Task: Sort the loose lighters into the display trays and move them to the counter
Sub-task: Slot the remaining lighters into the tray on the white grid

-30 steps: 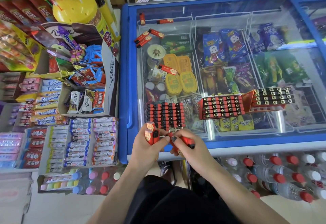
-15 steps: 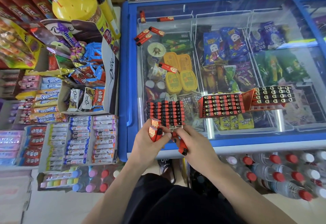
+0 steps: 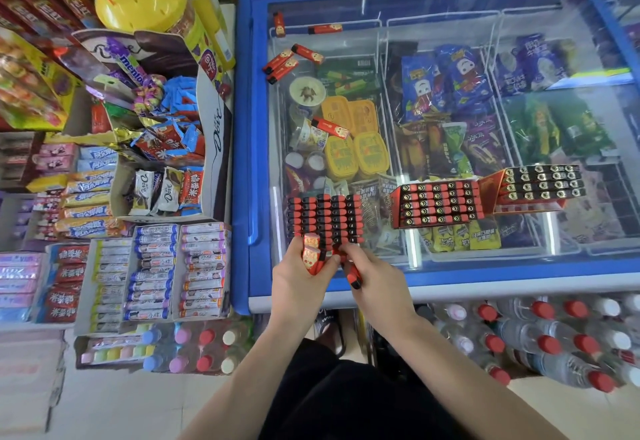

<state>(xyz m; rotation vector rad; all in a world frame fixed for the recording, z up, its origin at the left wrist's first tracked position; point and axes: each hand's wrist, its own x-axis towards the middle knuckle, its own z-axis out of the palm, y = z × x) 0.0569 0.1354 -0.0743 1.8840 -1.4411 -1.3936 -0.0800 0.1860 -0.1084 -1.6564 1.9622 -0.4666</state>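
While both hands meet at the freezer's near edge:
Left hand (image 3: 298, 277): fingers curled round a few red lighters (image 3: 311, 252).
Right hand (image 3: 375, 278): fingers clamped on one lighter (image 3: 354, 275), black end down.
Near tray (image 3: 325, 218): just beyond the hands, on the freezer lid (image 3: 450, 24).
Other trays (image 3: 438, 204): to the right, two side by side.
Loose lighters (image 3: 281, 66): scattered farther back on the lid.

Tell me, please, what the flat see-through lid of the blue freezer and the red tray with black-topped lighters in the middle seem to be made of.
The flat see-through freezer lid looks like glass or clear plastic, glossy: it reflects light, and the packets below show through. The red tray in the middle looks like printed cardboard with a slight sheen, judging by its thin folded side wall, though coated plastic is possible.
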